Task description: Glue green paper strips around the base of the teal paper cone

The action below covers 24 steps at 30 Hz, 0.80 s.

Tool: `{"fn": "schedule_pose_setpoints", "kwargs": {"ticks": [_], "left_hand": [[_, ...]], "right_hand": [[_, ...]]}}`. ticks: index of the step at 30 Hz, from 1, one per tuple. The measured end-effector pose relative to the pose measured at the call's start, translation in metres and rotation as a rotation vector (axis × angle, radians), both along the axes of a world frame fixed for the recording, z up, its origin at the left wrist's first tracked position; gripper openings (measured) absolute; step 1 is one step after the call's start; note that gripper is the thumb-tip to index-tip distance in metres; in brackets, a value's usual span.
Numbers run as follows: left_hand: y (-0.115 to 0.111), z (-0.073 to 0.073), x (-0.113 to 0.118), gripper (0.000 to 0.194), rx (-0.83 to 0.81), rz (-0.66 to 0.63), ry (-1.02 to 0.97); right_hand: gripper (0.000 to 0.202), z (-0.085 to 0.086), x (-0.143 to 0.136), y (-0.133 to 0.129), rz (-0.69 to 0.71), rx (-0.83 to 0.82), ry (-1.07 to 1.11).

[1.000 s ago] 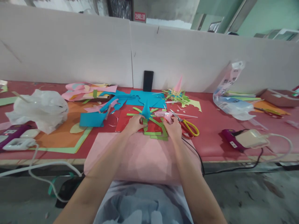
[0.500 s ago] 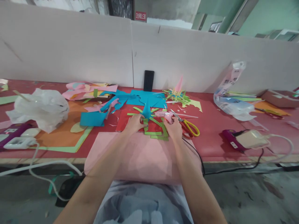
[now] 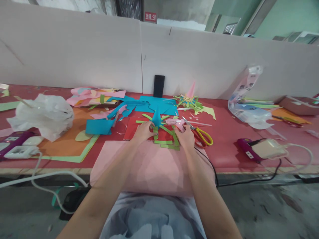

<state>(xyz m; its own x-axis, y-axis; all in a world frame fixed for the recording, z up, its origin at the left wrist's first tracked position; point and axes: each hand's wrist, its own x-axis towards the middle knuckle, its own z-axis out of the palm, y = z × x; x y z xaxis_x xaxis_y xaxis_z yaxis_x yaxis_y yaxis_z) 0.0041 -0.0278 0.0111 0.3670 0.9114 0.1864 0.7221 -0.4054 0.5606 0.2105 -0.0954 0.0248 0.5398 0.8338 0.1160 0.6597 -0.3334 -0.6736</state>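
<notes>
A blue paper cone (image 3: 157,118) stands upright on a red sheet (image 3: 129,130), with green paper strips spread out around its base. My left hand (image 3: 144,131) pinches at the cone's base, thumb and fingers around the near green strip (image 3: 156,130). Closed on a pink glue gun (image 3: 178,123) is my right hand (image 3: 184,135); the gun's nozzle points left toward the cone, and a clear glue stick (image 3: 200,122) sticks out behind. Loose green strips (image 3: 163,142) lie between my hands. Yellow-handled scissors (image 3: 203,134) rest just right of my right hand.
Behind, a pink cone with woven strips (image 3: 190,94) stands near a propped black phone (image 3: 159,86). Blue paper scraps (image 3: 99,126) and a crumpled white plastic bag (image 3: 47,114) lie left. A purple power strip (image 3: 245,149) and black cord (image 3: 211,164) are right.
</notes>
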Motion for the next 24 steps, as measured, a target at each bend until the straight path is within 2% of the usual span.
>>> {"fn": "schedule_pose_setpoints", "kwargs": {"ticks": [3,11,15,24], "left_hand": [[0.000,-0.001,0.000,0.036,-0.012,-0.001,-0.033],[0.007,-0.010,0.002,0.013,0.020,0.041,-0.095],[0.010,-0.011,0.001,0.006,0.023,0.040,-0.191],[0.006,0.003,-0.013,0.015,-0.214,-0.202,-0.290]], "right_hand": [[0.045,-0.001,0.001,0.000,0.001,0.010,-0.002],[0.046,-0.003,0.002,0.001,0.009,0.007,-0.018],[0.045,-0.003,0.001,0.001,0.004,0.008,-0.022],[0.039,-0.004,-0.001,0.002,0.090,-0.006,-0.193]]}}
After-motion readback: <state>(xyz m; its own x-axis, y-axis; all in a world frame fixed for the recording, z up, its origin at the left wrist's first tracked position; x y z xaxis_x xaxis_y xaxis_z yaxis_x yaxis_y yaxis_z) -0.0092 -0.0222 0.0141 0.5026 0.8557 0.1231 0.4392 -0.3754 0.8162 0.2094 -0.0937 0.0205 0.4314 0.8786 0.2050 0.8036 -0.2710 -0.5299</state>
